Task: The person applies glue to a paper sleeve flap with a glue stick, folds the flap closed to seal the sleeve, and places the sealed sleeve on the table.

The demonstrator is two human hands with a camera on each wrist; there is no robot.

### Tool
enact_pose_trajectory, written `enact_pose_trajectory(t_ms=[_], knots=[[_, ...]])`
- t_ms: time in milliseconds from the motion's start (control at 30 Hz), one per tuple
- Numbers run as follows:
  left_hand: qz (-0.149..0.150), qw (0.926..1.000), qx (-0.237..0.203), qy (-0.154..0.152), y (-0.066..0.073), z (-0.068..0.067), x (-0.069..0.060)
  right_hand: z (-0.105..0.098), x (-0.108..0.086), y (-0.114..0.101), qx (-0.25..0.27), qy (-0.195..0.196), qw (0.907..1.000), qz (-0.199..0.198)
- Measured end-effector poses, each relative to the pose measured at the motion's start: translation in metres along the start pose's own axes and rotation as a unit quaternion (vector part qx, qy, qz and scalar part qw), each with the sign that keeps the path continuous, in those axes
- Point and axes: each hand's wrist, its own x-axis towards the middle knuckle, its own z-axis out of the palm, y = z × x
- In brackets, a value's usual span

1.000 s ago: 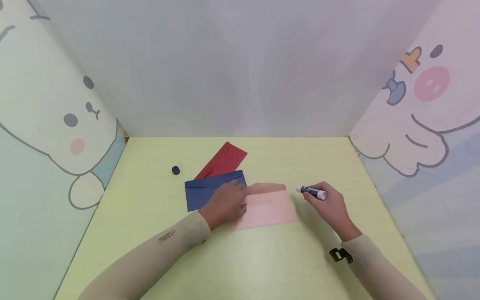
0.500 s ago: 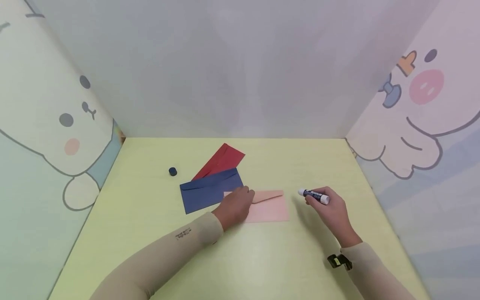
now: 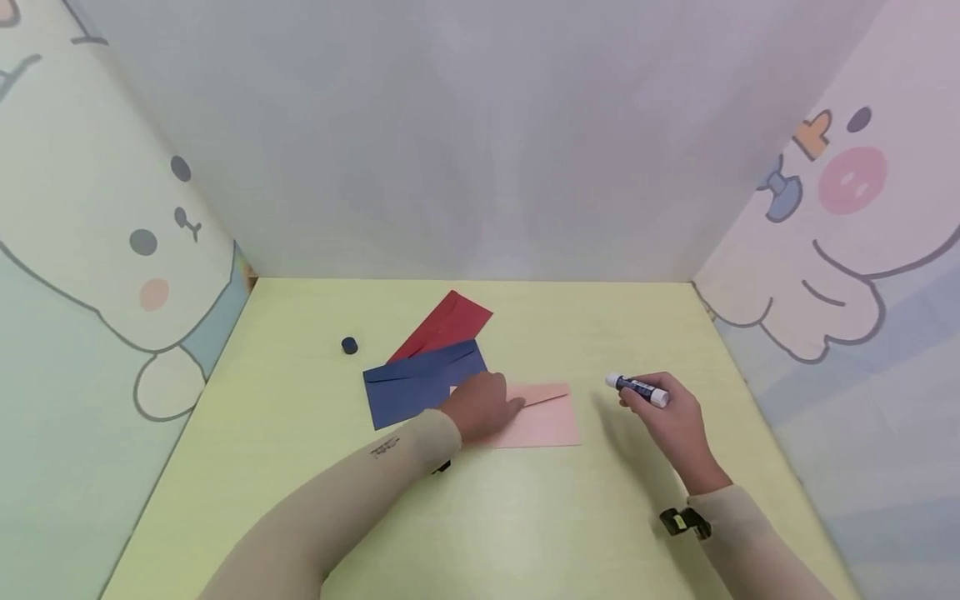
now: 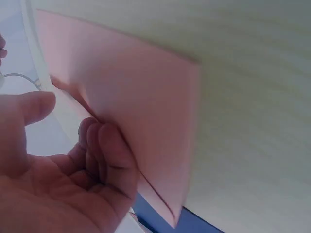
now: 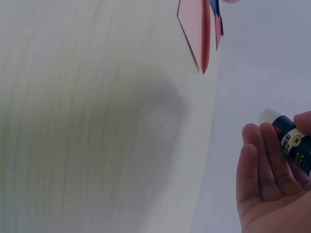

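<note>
A pink envelope (image 3: 543, 421) lies on the table with its flap folded down, its left end overlapping a blue envelope (image 3: 405, 387). My left hand (image 3: 480, 407) rests on the pink flap, fingers curled and holding nothing. In the left wrist view, the bent fingers (image 4: 109, 148) touch the flap's edge while the thumb stands apart. To the right, my right hand (image 3: 675, 425) pinches a glue stick (image 3: 637, 390) above the table, its white tip uncovered and pointing left. The right wrist view shows "glue stick" on the label of the dark tube (image 5: 294, 143).
Behind the blue envelope lies a red envelope (image 3: 450, 325), partly covered by it. A dark cap (image 3: 349, 345) stands on the table at the back left. Walls with cartoon animals flank the pale yellow table (image 3: 517, 533), and a plain wall (image 3: 480, 167) closes the back.
The pink envelope's flap has gone from raised to folded down. My left hand has moved right onto the flap. The right hand still holds the glue stick, slightly farther right.
</note>
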Motion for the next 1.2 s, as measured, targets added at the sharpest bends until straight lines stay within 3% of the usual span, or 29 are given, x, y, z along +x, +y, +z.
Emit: enact_pose_trajectory(t_ms=[133, 233, 367, 567, 900, 1033, 1200], knots=[[-0.008, 0.9957, 0.09, 0.02, 0.009, 0.006, 0.007, 0.0, -0.001, 0.002, -0.002, -0.003, 1.0, 0.007], [-0.029, 0.9875, 0.152, 0.029, 0.013, 0.01, 0.01, -0.001, -0.001, 0.003, -0.003, -0.001, 1.0, 0.007], [-0.062, 0.9815, 0.177, 0.039, 0.014, 0.012, 0.013, -0.004, -0.002, 0.005, 0.0, 0.002, 1.0, 0.008], [-0.062, 0.9902, 0.114, 0.05, 0.006, 0.017, 0.017, -0.01, -0.002, 0.007, 0.018, 0.003, 0.9998, 0.006], [-0.066, 0.9893, 0.104, 0.078, 0.006, 0.025, 0.022, -0.009, -0.003, 0.007, 0.032, 0.0, 0.9994, 0.01], [-0.054, 0.995, 0.055, 0.062, 0.001, 0.019, 0.019, -0.01, -0.004, 0.009, 0.032, 0.001, 0.9995, 0.009], [-0.045, 0.9983, -0.033, 0.017, -0.011, 0.004, 0.018, -0.014, -0.005, 0.012, 0.024, 0.005, 0.9997, 0.009]])
